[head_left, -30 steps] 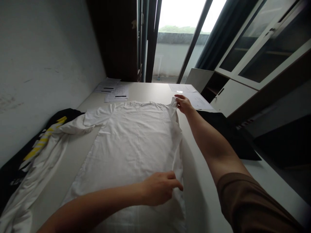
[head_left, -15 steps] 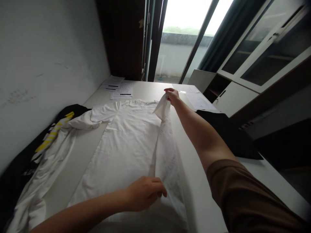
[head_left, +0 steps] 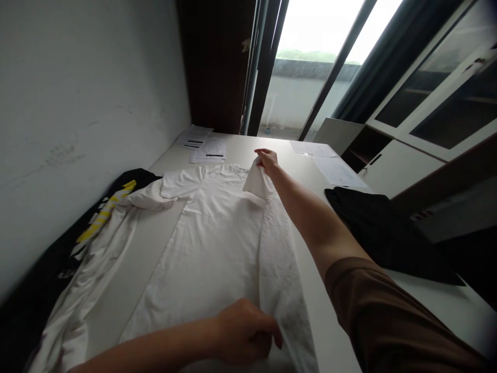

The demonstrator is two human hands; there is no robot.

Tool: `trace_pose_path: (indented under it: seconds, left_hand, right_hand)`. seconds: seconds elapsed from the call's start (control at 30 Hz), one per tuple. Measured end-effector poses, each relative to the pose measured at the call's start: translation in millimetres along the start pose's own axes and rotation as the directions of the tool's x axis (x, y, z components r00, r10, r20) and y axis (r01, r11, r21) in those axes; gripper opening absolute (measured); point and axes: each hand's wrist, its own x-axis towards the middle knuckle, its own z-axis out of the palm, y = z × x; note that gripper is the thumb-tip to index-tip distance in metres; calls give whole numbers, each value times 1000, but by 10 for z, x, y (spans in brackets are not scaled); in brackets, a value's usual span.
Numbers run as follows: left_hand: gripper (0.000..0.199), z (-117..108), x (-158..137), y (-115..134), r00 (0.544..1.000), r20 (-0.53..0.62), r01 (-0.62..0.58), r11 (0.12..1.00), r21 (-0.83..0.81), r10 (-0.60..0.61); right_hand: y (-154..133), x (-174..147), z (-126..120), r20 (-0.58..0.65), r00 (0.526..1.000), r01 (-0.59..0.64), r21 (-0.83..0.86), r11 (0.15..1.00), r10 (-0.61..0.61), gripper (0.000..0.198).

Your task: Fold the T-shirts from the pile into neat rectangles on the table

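Note:
A white T-shirt point(head_left: 217, 243) lies spread on the white table, its collar toward the far end. Its right side is folded inward in a long strip. At the far right, my right hand point(head_left: 267, 159) pinches the raised sleeve end of this shirt, and the cloth hangs from the fingertips. Low in the middle, my left hand point(head_left: 248, 331) is over the lower part of the shirt with its fingers curled in. The fingertips are partly hidden, so I cannot make out whether cloth is between them.
Along the wall on the left lie another crumpled white garment point(head_left: 101, 259) and a black garment with yellow print point(head_left: 46, 280). Folded black cloth point(head_left: 388, 233) rests at the right. Paper sheets point(head_left: 209, 149) and more papers point(head_left: 334, 166) lie on the far part of the table point(head_left: 256, 142).
My right hand has brought the sleeve end slightly inward, to the left over the shirt. My left hand has moved nearer to me, its fingers more curled. The view has swung a little left.

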Motion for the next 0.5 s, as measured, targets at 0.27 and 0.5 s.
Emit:
trace_pose_path:
  seconds: [0.27,0.5]
  left_hand:
    - [35,-210,-19,5,970,241,49,996,-70,-31]
    - [39,-245,-4,-119,854,509,310,890,-335,-106]
  right_hand:
    - [96,196,243,63,998,5,41,999,-7,22]
    - [290,109,415,119,993,-25,56,998,18,22]
